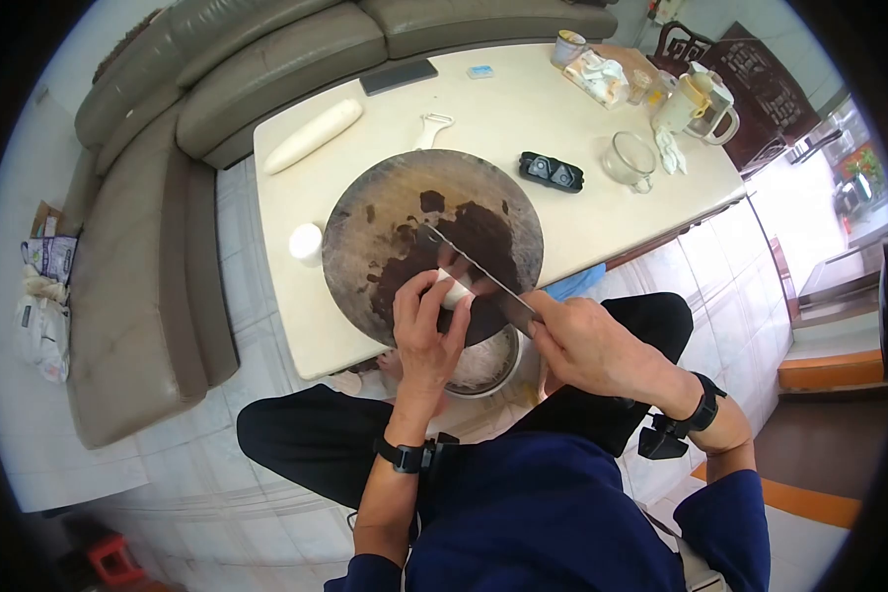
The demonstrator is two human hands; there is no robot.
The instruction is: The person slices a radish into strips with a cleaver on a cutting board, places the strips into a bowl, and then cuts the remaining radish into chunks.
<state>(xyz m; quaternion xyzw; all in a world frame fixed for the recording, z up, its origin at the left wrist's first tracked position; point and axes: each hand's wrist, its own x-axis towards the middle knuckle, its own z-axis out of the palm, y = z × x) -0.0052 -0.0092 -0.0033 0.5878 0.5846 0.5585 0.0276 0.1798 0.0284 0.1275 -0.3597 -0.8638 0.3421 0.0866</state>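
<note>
On a round wooden chopping board (365, 212) with dark wet patches, my left hand (427, 331) grips a short white piece (454, 291) near the board's front edge. My right hand (587, 340) is closed round the handle end of a knife (493, 291), whose blade points up and left across the board, just right of the white piece. Below the board's front edge, a metal bowl (511, 373) holds white shreds. A long peeled white radish (314, 136) lies at the table's back left, and a white peeler (432, 129) lies behind the board.
The cream table (592, 227) also bears a white jar (306, 242), a black tablet-like slab (399, 77), a black object (551, 172), a glass mug (629, 161), a tissue pack (598, 79) and a pitcher (683, 104). A sofa (143, 266) stands left and behind.
</note>
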